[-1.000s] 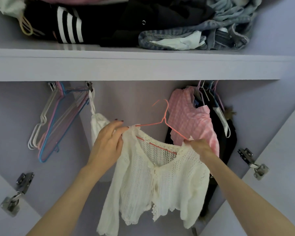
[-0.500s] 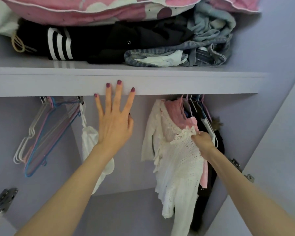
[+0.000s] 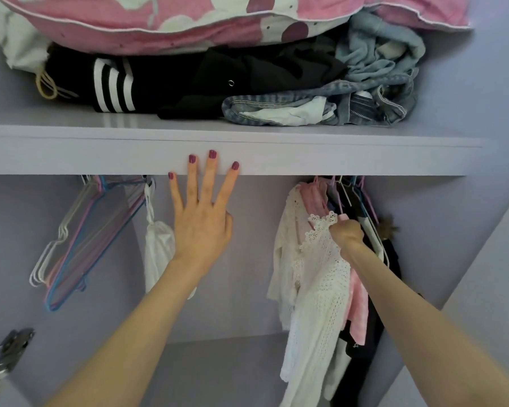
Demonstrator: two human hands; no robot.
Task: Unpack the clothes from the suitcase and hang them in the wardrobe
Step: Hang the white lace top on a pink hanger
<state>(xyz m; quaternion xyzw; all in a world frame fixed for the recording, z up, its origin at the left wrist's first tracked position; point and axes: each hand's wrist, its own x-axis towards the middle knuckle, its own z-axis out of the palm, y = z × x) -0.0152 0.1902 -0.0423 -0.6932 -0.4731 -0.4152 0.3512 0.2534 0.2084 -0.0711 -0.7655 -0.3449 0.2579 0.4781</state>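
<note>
Left hand (image 3: 202, 227) is up with its fingers (image 3: 210, 177) straight and spread, the painted tips lying against the front edge of the wardrobe shelf (image 3: 350, 158), holding nothing. Right hand (image 3: 347, 235) is curled tight on the lacy shoulder edge of the white knit cardigan (image 3: 315, 277), pinching the fabric just under the rail area. The cardigan hangs below the shelf on the right side of the wardrobe, its sleeve drooping down low, and I cannot tell from here whether its hanger hook is over the rail. Right behind it, touching, there's a pink garment (image 3: 357, 306), then dark clothes (image 3: 391, 259) packed against the right wall, with several thin hanger hooks (image 3: 343, 186) bunched above them. Over to the left, a cluster of empty hangers (image 3: 80, 239), white, pink and blue, dangles tilted under the shelf, and just beside it a small white drawstring bag (image 3: 159, 251) hangs partly behind the left wrist. On top of the shelf: a black item with white stripes (image 3: 115, 86), more black fabric (image 3: 247, 77), crumpled denim (image 3: 365, 95), and a pink patterned quilt (image 3: 188, 22) lying over them. A metal door hinge (image 3: 12, 348) shows at lower left
</note>
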